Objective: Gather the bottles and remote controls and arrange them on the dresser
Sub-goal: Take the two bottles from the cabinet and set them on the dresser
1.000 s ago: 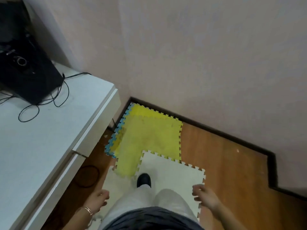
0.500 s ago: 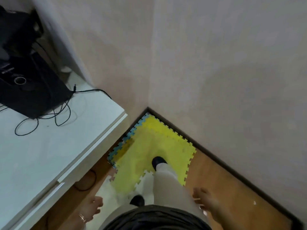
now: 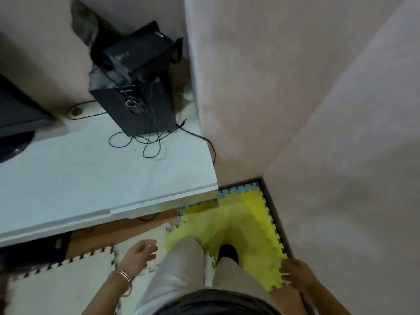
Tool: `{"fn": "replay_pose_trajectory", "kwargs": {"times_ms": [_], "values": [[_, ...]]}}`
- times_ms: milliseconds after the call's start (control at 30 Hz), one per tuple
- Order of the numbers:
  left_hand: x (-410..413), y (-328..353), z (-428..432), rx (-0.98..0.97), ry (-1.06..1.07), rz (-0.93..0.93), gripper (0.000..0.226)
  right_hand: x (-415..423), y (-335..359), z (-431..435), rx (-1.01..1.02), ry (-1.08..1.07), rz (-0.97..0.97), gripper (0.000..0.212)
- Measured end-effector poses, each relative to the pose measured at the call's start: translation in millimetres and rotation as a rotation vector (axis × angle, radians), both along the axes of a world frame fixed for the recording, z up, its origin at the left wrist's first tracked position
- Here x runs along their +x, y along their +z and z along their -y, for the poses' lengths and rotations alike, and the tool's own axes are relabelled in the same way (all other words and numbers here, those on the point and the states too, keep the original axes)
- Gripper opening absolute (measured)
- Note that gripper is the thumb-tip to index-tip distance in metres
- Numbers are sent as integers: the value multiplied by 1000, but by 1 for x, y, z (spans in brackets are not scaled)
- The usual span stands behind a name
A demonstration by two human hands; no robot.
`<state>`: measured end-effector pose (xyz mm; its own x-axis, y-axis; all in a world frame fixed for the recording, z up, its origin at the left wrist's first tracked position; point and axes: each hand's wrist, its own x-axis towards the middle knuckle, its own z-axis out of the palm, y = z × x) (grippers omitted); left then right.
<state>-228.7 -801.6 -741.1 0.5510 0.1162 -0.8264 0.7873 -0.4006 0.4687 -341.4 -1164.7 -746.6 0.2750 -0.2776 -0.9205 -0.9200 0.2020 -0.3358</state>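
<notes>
No bottle or remote control shows in the head view. The white dresser [image 3: 95, 178] fills the left half, its front edge running above my legs. My left hand [image 3: 138, 255] hangs low in front of the dresser, fingers loosely apart, holding nothing; a bracelet circles its wrist. My right hand [image 3: 295, 275] hangs at my right side over the yellow mat, fingers relaxed and empty. I am standing on the foam mats, one dark shoe [image 3: 228, 253] forward.
A black speaker box [image 3: 136, 105] with loose black cables [image 3: 145, 144] stands at the dresser's back right corner. A dark screen edge [image 3: 13, 114] is at far left. Pink walls [image 3: 318, 110] close in on the right. Yellow [image 3: 250, 223] and white [image 3: 68, 280] foam mats cover the wooden floor.
My view has turned left toward the dresser, so the speaker and dresser top now sit near the middle. I have stepped forward onto the yellow mat. Both hands stay empty.
</notes>
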Motion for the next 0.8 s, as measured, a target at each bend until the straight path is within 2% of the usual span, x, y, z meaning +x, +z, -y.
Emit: {"fn": "replay_pose_trajectory", "kwargs": {"times_ms": [33, 67, 133, 167, 233, 300, 467, 567, 667, 800], "values": [[-9, -3, -7, 20, 52, -26, 17, 9, -4, 0, 72, 56, -30, 16], [-20, -7, -15, 35, 112, -65, 17, 19, -18, 2, 90, 121, 20, 23], [-35, -13, -30, 58, 231, -171, 14, 50, -22, -1, 46, 225, 65, 28], [-42, -14, -38, 63, 280, -222, 13, 68, -11, -11, 79, 181, -11, 29], [-48, -20, -51, 58, 362, -280, 18, 85, -5, -22, -35, 246, 38, 25], [-49, -29, -62, 39, 442, -287, 30, 104, 2, -39, -43, 285, 57, 17], [-18, -23, -70, -58, 423, -267, 24, 145, 9, -65, -100, 452, 95, 12], [14, -13, -67, -20, 350, -120, 28, 179, 23, -72, -170, 652, 205, 16], [43, 21, -67, 46, 194, 41, 30, 228, 66, -83, -230, 816, 443, 25], [101, 107, -68, 28, 77, 303, 24, 297, 162, -106, -183, 809, 863, 22]]}}
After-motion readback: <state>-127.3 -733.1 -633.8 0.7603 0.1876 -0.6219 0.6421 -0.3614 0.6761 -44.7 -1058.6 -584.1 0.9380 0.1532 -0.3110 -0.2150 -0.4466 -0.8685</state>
